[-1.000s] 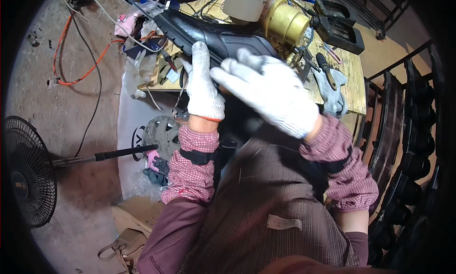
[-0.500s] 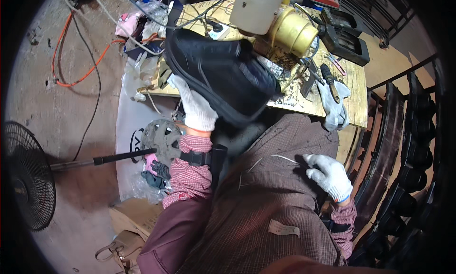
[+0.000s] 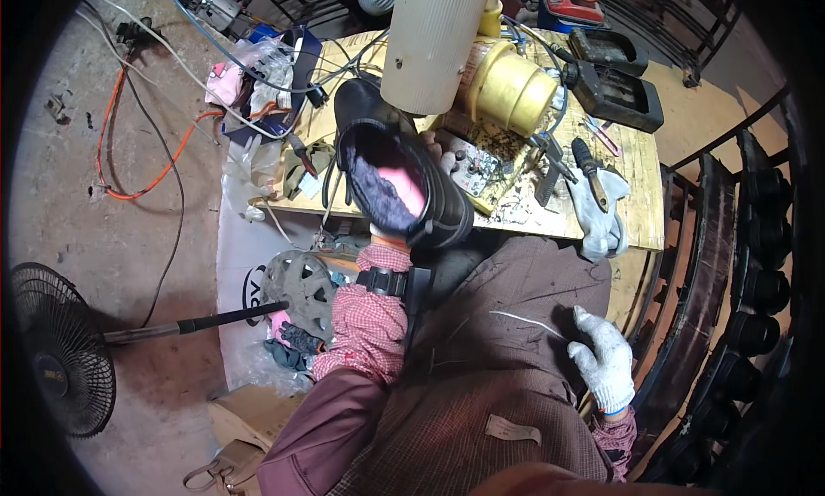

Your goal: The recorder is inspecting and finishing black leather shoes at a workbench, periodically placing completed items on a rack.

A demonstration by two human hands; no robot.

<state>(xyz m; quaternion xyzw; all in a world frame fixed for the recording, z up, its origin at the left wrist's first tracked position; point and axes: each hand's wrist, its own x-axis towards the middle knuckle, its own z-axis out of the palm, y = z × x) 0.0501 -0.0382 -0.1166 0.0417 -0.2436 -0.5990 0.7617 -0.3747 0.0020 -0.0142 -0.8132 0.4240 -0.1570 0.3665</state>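
A black shoe (image 3: 445, 211) is held up over the near edge of the wooden table, its opening turned toward me, showing a grey fuzzy lining and a pink inside. My left hand (image 3: 386, 233), in a white knitted glove, supports it from beneath; the shoe covers most of that hand and its fingers. My right hand (image 3: 604, 363), gloved too, rests on the brown apron (image 3: 481, 367) over my lap, thumb and fingers apart, holding nothing. A thin white strip (image 3: 526, 318) lies on the apron close to its fingertips.
A beige cylinder (image 3: 434, 49) and a yellow round housing (image 3: 516, 88) rise over the table (image 3: 559, 221). To the right lie a grey glove (image 3: 606, 212), a brush-like tool (image 3: 591, 169) and black trays (image 3: 623, 101). A fan (image 3: 60, 350) stands left; a rack with black shoes (image 3: 760, 290) stands right.
The shoe has been turned from showing its side to showing its opening, and my left hand has gone mostly out of sight behind it. My right hand has shifted slightly down.
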